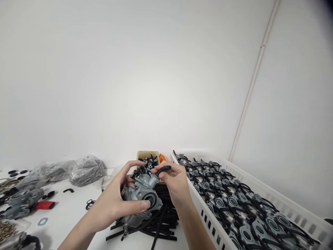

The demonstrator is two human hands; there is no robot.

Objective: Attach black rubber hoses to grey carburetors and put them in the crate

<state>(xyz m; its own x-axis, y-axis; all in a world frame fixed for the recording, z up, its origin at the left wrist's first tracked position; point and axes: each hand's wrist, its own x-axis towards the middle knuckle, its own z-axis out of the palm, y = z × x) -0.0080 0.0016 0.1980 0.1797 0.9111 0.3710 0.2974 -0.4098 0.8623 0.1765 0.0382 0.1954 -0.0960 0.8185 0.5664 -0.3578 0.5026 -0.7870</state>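
Observation:
In front of me my left hand (111, 206) grips a grey metal carburetor (140, 185), with the thumb pressed at its round bore and the fingers curled around the far side. My right hand (178, 180) pinches a short black rubber boot (164, 169) between thumb and fingers. The boot's lower end meets the top of the carburetor; whether it is seated there I cannot tell. Beneath the carburetor lies a pile of black rubber hoses (166, 222) on the white table.
A white slotted basket (205, 208) full of carburetors with hoses stands at right. Behind my hands is a yellowish bin (147, 152) of small black parts. At left lie bagged parts (87, 170), a red-handled tool (44, 205), loose carburetors (22, 201) and a gasket (42, 221).

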